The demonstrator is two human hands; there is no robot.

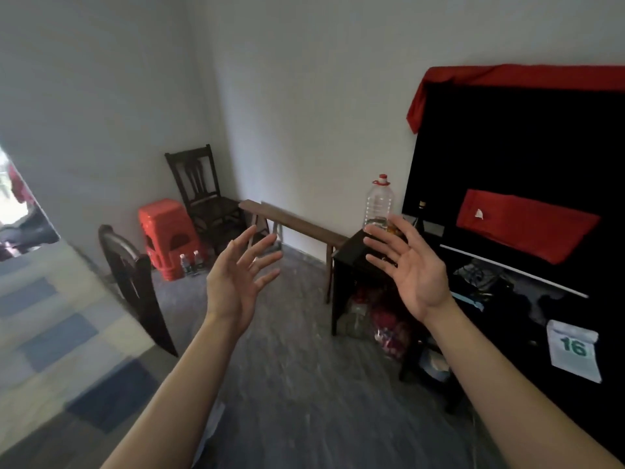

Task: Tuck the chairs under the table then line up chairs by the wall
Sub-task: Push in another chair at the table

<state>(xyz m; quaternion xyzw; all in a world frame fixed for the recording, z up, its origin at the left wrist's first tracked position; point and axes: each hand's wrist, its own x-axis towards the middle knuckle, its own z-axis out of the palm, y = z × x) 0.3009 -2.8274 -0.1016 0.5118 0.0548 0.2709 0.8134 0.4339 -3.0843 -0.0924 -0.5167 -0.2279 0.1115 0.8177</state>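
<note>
Holding nothing, the left hand (236, 279) and right hand (412, 269) hover with fingers spread; the round-backed chair (128, 275) looks tucked against the table (50, 333) edge and the slat-backed chair (203, 194) stands in the corner by the wall (304, 96), so little seems left.

Grey stone-look floor (287, 350), far L corner: dark wooden slat-back chair (203, 194), red plastic stool (165, 231) just L of it, two small clear bottles (191, 262) at stool's foot. Long brown wooden bench (297, 221) along far wall. R: small black table (351, 262) w/ big clear red-capped bottle (379, 204) on top. Near L: table w/ blue-cream check cloth (50, 316), dark round-backed chair (132, 282) at its edge.
</note>
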